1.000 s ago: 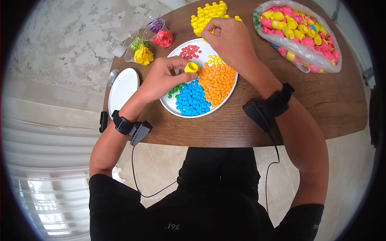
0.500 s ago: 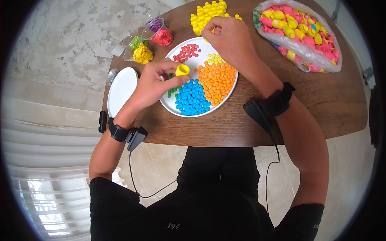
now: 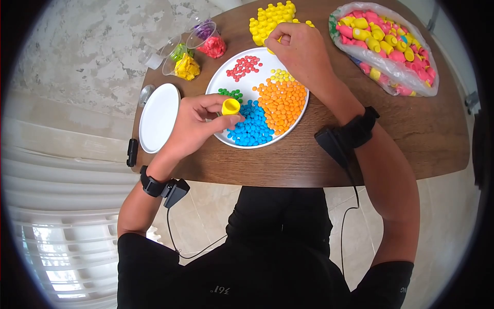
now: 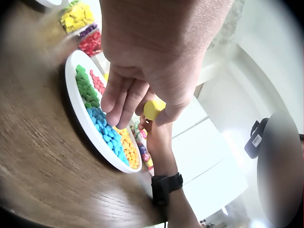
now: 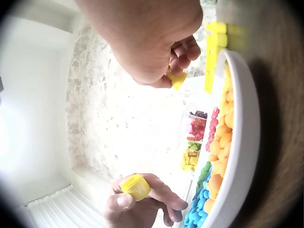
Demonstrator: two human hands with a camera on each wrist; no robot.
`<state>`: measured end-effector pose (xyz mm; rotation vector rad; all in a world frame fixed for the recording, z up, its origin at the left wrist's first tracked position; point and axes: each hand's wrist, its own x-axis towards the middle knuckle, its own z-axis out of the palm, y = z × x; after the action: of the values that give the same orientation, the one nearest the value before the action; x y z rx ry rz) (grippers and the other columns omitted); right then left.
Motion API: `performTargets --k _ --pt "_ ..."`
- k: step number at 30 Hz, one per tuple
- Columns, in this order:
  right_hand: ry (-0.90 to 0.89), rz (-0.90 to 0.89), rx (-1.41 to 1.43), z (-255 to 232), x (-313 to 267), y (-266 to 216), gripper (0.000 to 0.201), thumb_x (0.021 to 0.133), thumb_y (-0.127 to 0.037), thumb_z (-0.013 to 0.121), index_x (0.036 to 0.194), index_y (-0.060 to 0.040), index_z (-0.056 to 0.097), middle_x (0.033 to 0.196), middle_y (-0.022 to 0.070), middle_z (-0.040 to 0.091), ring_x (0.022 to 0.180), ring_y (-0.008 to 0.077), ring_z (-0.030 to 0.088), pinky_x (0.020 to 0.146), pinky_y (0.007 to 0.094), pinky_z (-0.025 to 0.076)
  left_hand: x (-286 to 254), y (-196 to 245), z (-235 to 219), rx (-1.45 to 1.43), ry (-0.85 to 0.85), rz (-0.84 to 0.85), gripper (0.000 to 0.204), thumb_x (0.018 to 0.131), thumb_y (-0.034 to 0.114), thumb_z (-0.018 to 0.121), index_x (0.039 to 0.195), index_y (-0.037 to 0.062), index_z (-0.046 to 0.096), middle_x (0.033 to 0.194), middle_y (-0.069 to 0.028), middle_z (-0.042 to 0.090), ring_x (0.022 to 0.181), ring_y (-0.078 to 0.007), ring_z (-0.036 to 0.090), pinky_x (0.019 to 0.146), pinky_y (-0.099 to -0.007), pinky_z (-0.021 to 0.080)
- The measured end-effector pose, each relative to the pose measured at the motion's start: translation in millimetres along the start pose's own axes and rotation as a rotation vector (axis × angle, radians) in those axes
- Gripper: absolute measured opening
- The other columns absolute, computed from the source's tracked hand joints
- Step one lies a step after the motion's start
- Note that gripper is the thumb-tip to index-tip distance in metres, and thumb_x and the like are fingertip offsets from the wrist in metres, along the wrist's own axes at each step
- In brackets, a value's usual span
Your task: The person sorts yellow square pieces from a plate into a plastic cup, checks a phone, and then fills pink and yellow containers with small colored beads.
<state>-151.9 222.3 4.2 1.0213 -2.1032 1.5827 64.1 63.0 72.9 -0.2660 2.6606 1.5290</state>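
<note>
My left hand (image 3: 193, 123) pinches a small hollow yellow cup (image 5: 136, 187) between thumb and fingers, its mouth facing up in the head view and a white W on its side. It hovers over the blue candies (image 3: 252, 126) on a round white plate (image 3: 248, 86). My right hand (image 3: 304, 54), above the plate's far right edge, pinches a small yellow piece (image 5: 178, 80) at its fingertips; the fingers partly hide it. Red candies (image 3: 244, 67), green candies (image 3: 231, 94), yellow candies (image 3: 282, 75) and orange candies (image 3: 280, 105) lie sorted by colour on the plate.
Yellow bottles (image 3: 270, 20) stand grouped behind the plate. A plastic bag (image 3: 406, 80) of pink and yellow pieces lies at the back right. Clear cups of yellow pieces (image 3: 186, 67) and red pieces (image 3: 212, 47) are at the back left, beyond an oval white plate (image 3: 159, 118).
My left hand has drawn back toward me and slightly left with the yellow cup, from the plate's middle to over the blue candies. My right hand has stayed almost still.
</note>
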Motion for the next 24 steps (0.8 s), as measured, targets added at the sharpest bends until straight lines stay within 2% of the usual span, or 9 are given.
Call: performTargets --k 5,8,10,11,13,16,20,22,24 --pt "0.001 0.006 -0.010 -1 1 -1 0.019 0.085 -0.023 0.074 0.085 -0.0036 0.076 0.060 0.0093 0.060 0.054 0.0211 0.059 0.055 0.0375 0.045 0 2 7 -0.048 -0.033 -0.050 0.027 0.091 0.003 0.076 0.116 -0.0060 0.072 0.101 -0.0157 0.079 0.089 -0.0152 0.075 0.079 -0.0281 0.060" --pt "-0.012 0.017 -0.016 -1 0 -1 0.019 0.085 -0.023 0.074 0.085 -0.0034 0.076 0.060 0.0091 0.060 0.053 0.0210 0.058 0.055 0.0372 0.044 2 0 10 0.053 -0.036 0.047 0.027 0.091 0.003 0.077 0.116 -0.0046 0.073 0.102 -0.0148 0.080 0.088 -0.0148 0.075 0.078 -0.0271 0.058" --pt "0.021 -0.019 0.027 0 0 0 0.019 0.085 -0.022 0.075 0.085 -0.0032 0.076 0.060 0.0088 0.060 0.053 0.0198 0.057 0.054 0.0361 0.044 6 -2 8 0.140 0.092 0.175 0.029 0.089 0.012 0.084 0.113 -0.0026 0.077 0.090 -0.0022 0.077 0.075 -0.0034 0.063 0.067 -0.0211 0.049" --pt "0.019 -0.020 0.025 -1 0 -3 0.019 0.085 -0.022 0.075 0.085 -0.0032 0.076 0.060 0.0088 0.060 0.053 0.0198 0.057 0.054 0.0361 0.044 9 -2 6 0.137 0.093 0.175 0.029 0.089 0.012 0.084 0.113 -0.0026 0.077 0.090 -0.0022 0.077 0.075 -0.0034 0.063 0.067 -0.0211 0.049" --pt "-0.010 0.013 0.053 -4 1 -10 0.018 0.084 -0.021 0.076 0.086 -0.0024 0.076 0.060 0.0076 0.060 0.053 0.0160 0.056 0.054 0.0336 0.044 19 1 0 0.142 0.160 0.225 0.028 0.088 0.014 0.084 0.110 -0.0019 0.077 0.080 0.0024 0.073 0.066 -0.0010 0.055 0.061 -0.0197 0.040" --pt "-0.019 0.017 0.162 -12 1 -25 0.018 0.085 -0.018 0.077 0.088 -0.0003 0.077 0.061 0.0034 0.062 0.055 0.0098 0.055 0.054 0.0293 0.043 46 7 -1 0.093 0.146 0.216 0.025 0.088 0.014 0.084 0.108 -0.0010 0.077 0.069 0.0068 0.064 0.060 -0.0003 0.046 0.057 -0.0207 0.034" --pt "-0.023 0.104 0.304 -18 7 -33 0.019 0.081 -0.019 0.076 0.085 -0.0001 0.077 0.065 0.0085 0.068 0.061 0.0129 0.065 0.062 0.0299 0.051 80 0 -1 0.160 0.174 0.274 0.019 0.089 0.015 0.083 0.099 -0.0001 0.078 0.058 0.0079 0.050 0.055 -0.0011 0.040 0.053 -0.0235 0.030" --pt "-0.118 0.182 0.514 -21 9 -33 0.021 0.082 -0.017 0.078 0.090 0.0018 0.078 0.071 0.0054 0.071 0.065 0.0072 0.064 0.063 0.0255 0.051 90 -7 4 0.113 0.188 0.331 0.017 0.089 0.016 0.083 0.095 0.0005 0.078 0.055 0.0067 0.047 0.053 -0.0017 0.038 0.051 -0.0245 0.029" --pt "-0.232 0.216 0.529 -24 7 -36 0.021 0.083 -0.017 0.078 0.091 0.0028 0.079 0.073 0.0050 0.072 0.067 0.0070 0.064 0.064 0.0244 0.050 94 -11 5 0.143 0.204 0.355 0.016 0.088 0.016 0.083 0.091 0.0007 0.077 0.054 0.0062 0.046 0.052 -0.0023 0.038 0.051 -0.0256 0.029"
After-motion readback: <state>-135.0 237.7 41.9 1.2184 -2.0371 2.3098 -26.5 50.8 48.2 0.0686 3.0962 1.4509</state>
